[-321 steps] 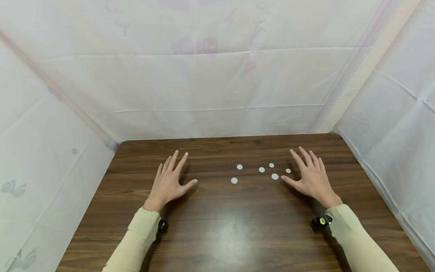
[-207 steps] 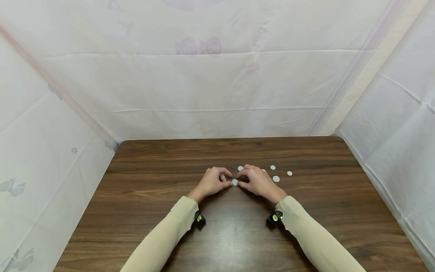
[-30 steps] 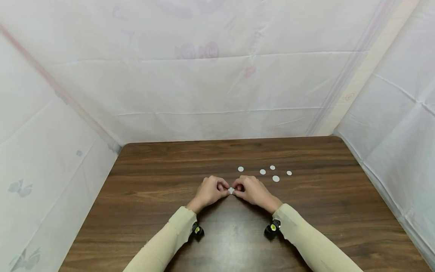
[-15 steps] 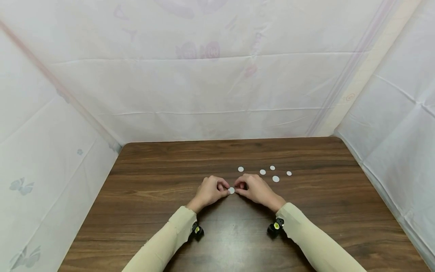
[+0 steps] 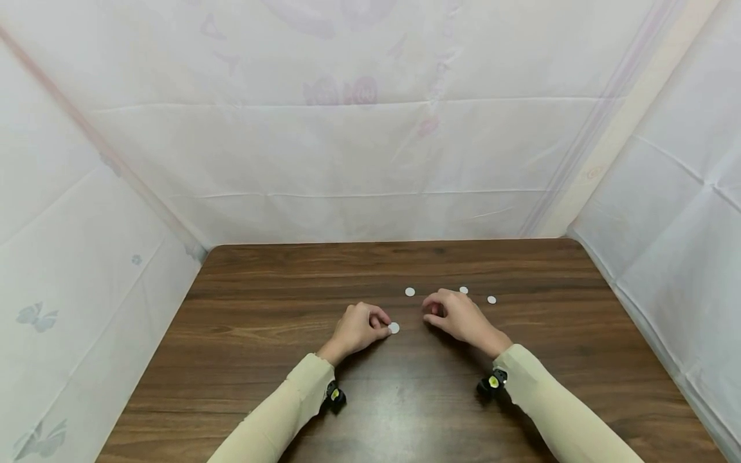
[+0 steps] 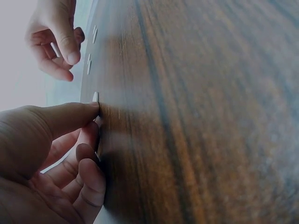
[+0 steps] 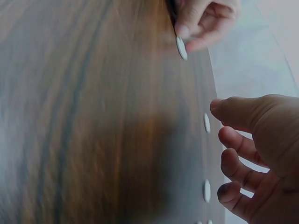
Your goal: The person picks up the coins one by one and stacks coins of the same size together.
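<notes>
My left hand (image 5: pixel 357 329) rests low over the table, thumb and index finger pinching the left edge of a small flat white disc (image 5: pixel 393 328). In the right wrist view the same disc shows as a thin pale oval at the tips of the left hand (image 7: pixel 208 18). To its right my right hand (image 5: pixel 457 316) hovers above the table, fingers loosely bent, thumb apart from them, holding nothing. In the right wrist view, two white discs lie by the right hand (image 7: pixel 261 149): an upper disc (image 7: pixel 207 122) and a lower disc (image 7: pixel 207 191).
Beyond the hands lie more white discs: one disc (image 5: pixel 410 292) behind the left hand's disc, a disc (image 5: pixel 464 290) at the right knuckles, and a disc (image 5: pixel 491 299) farther right. Other discs are hidden by the right hand. White sheeting (image 5: pixel 370 215) borders the brown wooden table (image 5: pixel 278 276).
Both hands have come inward, and the disc has been drawn a little toward me. In the last second my right hand has let go of it and moved right; the left has stayed.
</notes>
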Demonstrator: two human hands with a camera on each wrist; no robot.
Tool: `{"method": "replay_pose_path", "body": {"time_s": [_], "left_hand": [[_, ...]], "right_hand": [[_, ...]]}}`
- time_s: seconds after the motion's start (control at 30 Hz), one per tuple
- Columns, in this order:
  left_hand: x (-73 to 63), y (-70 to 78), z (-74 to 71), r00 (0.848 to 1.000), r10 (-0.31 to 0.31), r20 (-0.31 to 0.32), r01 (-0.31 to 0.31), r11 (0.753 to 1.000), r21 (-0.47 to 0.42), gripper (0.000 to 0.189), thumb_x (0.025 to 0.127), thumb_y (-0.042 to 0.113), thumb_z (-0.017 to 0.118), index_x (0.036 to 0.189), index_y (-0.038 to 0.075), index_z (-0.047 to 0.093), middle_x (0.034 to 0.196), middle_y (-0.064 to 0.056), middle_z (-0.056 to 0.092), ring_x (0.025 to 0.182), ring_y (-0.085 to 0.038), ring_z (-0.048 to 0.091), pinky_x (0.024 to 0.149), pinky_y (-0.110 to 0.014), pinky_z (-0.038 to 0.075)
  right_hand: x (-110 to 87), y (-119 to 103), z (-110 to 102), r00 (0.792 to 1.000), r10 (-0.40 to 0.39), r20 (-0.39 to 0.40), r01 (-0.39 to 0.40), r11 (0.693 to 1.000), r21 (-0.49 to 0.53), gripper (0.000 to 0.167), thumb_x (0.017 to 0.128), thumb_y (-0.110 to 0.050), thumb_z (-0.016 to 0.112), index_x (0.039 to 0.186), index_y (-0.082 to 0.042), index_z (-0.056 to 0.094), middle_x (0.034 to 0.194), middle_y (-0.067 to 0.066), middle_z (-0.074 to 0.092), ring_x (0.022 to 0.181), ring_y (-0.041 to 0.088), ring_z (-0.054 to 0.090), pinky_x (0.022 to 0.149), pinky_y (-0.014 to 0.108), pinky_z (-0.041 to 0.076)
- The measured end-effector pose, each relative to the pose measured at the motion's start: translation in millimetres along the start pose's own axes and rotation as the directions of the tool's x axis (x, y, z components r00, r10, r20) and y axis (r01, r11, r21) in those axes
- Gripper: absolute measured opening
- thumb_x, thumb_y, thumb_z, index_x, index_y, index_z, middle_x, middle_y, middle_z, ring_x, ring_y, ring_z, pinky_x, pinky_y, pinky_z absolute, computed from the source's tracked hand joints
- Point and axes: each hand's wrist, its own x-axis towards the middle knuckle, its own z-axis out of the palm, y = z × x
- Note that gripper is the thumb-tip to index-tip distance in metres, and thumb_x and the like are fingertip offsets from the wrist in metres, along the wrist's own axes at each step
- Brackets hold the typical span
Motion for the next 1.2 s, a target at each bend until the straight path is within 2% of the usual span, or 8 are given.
{"method": "replay_pose_path", "body": {"time_s": [0.27, 0.53, 0.97, 1.2], "left_hand": [[0.0, -1.1, 0.1, 1.0, -0.001, -0.006, 0.001, 1.0, 0.015, 0.007, 0.086, 0.021, 0.085, 0.09, 0.02, 0.079, 0.065, 0.013, 0.064, 0.058, -0.006, 0.056, 0.055, -0.029, 0.044], [0.7, -0.6, -0.9, 1.0, 0.009, -0.015, -0.009, 1.0, 0.023, 0.007, 0.085, 0.021, 0.085, 0.09, 0.02, 0.079, 0.064, 0.013, 0.064, 0.058, -0.005, 0.057, 0.055, -0.03, 0.044], [-1.5, -2.1, -0.2, 1.0, 0.006, -0.003, -0.006, 1.0, 0.007, 0.006, 0.086, 0.021, 0.085, 0.09, 0.021, 0.08, 0.065, 0.012, 0.063, 0.058, -0.006, 0.057, 0.055, -0.029, 0.044], [-0.7, -2.8, -0.6, 1.0, 0.011, -0.006, -0.011, 1.0, 0.009, 0.006, 0.086, 0.021, 0.085, 0.09, 0.02, 0.08, 0.065, 0.012, 0.063, 0.059, -0.006, 0.056, 0.054, -0.029, 0.043]], "right_hand": [[-5.2, 18, -20, 0.999, 0.002, -0.047, -0.003, 1.0, -0.02, 0.019, 0.087, -0.015, 0.084, 0.103, -0.009, 0.076, 0.083, -0.006, 0.06, 0.069, 0.009, 0.054, 0.062, 0.027, 0.045], [-12.0, 31, -37, 0.996, 0.059, -0.064, -0.06, 0.998, -0.026, 0.019, 0.087, -0.013, 0.083, 0.104, -0.008, 0.076, 0.084, -0.006, 0.061, 0.068, 0.008, 0.051, 0.059, 0.028, 0.044], [-23.2, 48, -42, 0.994, 0.084, -0.067, -0.089, 0.994, -0.068, 0.022, 0.087, -0.014, 0.083, 0.108, -0.008, 0.077, 0.086, -0.005, 0.063, 0.066, 0.006, 0.051, 0.058, 0.028, 0.043], [-27.1, 55, -44, 0.991, 0.107, -0.081, -0.112, 0.992, -0.066, 0.023, 0.085, -0.016, 0.085, 0.105, -0.009, 0.077, 0.085, -0.006, 0.062, 0.067, 0.007, 0.051, 0.058, 0.028, 0.043]]}}
